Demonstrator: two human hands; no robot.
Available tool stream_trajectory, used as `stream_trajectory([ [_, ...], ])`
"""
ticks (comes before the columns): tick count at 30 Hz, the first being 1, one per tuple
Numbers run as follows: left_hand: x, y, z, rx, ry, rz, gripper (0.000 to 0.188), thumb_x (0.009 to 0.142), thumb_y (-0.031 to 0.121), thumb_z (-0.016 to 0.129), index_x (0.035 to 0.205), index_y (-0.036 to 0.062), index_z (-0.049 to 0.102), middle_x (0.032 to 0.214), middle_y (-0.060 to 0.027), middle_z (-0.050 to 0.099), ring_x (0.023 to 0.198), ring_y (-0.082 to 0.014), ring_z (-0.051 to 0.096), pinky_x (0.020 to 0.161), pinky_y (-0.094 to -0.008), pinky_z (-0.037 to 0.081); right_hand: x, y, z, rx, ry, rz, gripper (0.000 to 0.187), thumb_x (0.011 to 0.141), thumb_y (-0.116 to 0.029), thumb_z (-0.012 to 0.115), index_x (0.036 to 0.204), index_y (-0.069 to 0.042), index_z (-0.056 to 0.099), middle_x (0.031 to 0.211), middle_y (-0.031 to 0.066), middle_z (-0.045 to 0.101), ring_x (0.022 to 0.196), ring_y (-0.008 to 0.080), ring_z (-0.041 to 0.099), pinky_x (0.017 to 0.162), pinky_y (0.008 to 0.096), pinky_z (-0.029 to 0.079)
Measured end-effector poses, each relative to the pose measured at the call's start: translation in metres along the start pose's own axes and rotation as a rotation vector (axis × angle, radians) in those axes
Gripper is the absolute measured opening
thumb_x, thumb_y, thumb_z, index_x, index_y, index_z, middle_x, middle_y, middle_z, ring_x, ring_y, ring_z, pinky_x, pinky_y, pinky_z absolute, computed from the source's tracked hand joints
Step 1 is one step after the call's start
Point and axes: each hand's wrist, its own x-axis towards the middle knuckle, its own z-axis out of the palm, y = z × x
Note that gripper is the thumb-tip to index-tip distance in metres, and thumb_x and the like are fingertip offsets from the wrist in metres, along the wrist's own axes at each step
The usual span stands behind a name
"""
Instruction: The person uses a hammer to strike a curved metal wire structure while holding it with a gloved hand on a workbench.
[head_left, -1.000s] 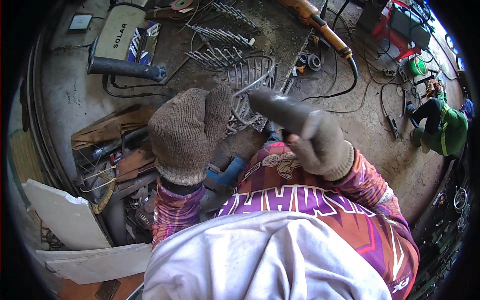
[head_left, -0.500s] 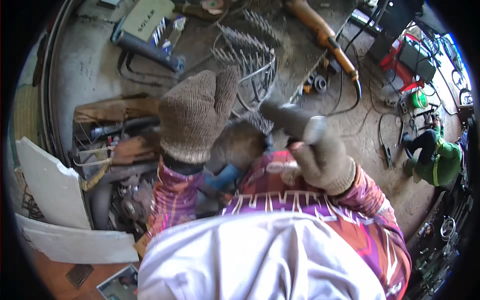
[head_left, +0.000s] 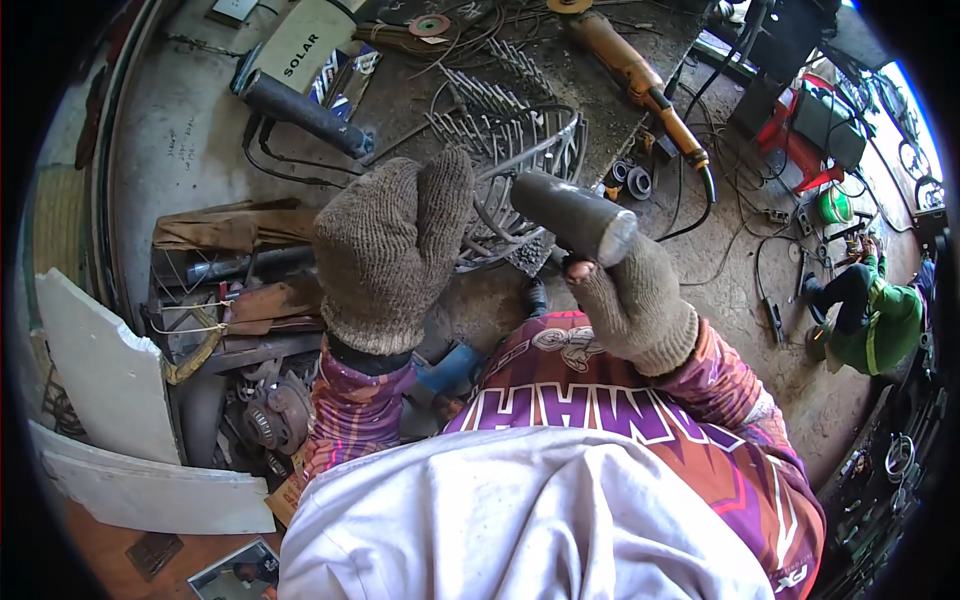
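My right hand [head_left: 640, 305], in a knitted brown glove, is closed round a hammer [head_left: 570, 215] with a thick cylindrical steel head. The glove hides its handle, and a bare thumb tip shows. To the left, my gloved left hand [head_left: 390, 250] is closed, its thumb pressed along the fingers. What it holds, if anything, is hidden. Just beyond and between my hands is a piece of curved metal bars [head_left: 530, 150], whose near end lies close by the hammer head. Behind it stand several short upright rods [head_left: 485, 95] on the workbench [head_left: 600, 130].
An orange angle grinder [head_left: 640, 75] with a cable lies at the far right of the bench. A dark tube [head_left: 305, 110] lies at the back left. White broken boards [head_left: 110, 370] lean at left. A person in green [head_left: 870, 315] crouches at right among cables on the floor.
The hammer, blurred before, is now sharp and slightly higher and further left. The curved metal bars have shifted right. My left hand sits slightly lower, still closed.
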Motion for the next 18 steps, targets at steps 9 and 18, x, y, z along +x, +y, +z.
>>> stream_trajectory([
  [9,-0.001,-0.007,0.011,0.010,0.040,0.017,0.030,0.095,0.024,0.068,0.072,0.0063,0.061,0.062,-0.0141,0.056,0.056,-0.0347,0.059,0.050,-0.0421,0.044,0.002,-0.017,-0.013,0.068,0.072,-0.007,0.023,0.091,-0.021,0.066,0.104,-0.002,0.062,0.082,0.0181,0.065,0.072,0.0383,0.065,0.066,0.0431,0.052],
  [18,0.004,-0.011,0.004,-0.072,0.040,-0.073,0.028,0.094,0.023,0.070,0.075,0.0031,0.063,0.064,-0.0170,0.058,0.057,-0.0363,0.060,0.051,-0.0411,0.045,-0.010,-0.017,-0.019,0.197,0.053,0.078,0.033,0.094,-0.016,0.060,0.122,0.002,0.059,0.100,0.0191,0.068,0.087,0.0352,0.069,0.077,0.0386,0.054],
])
